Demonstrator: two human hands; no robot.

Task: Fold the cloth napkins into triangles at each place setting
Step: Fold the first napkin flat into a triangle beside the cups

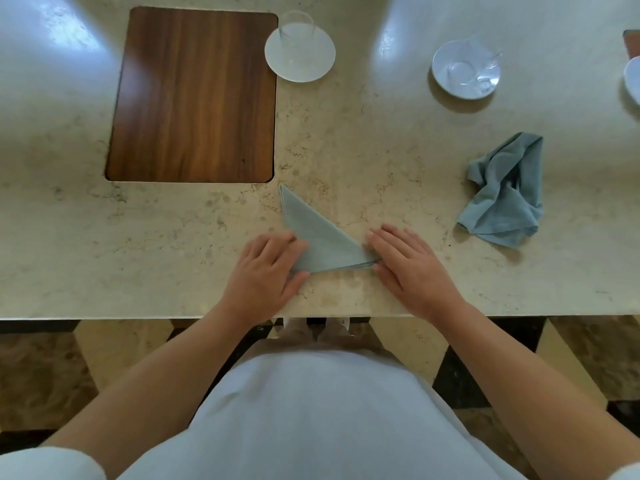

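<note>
A pale blue-green napkin [317,237] lies folded into a triangle on the marble table [381,161], just right of the wooden placemat [195,95]. My left hand [266,271] rests flat on its lower left corner. At its lower right tip my right hand [412,268] presses down with straight fingers. A second blue napkin [505,195] lies crumpled further right, apart from both hands.
A saucer with an upright glass [299,46] stands at the placemat's top right corner. Another saucer with a glass lying on it [465,69] is at the back right. A plate edge [632,81] and a second placemat's corner show at the far right. The table's front edge runs just below my wrists.
</note>
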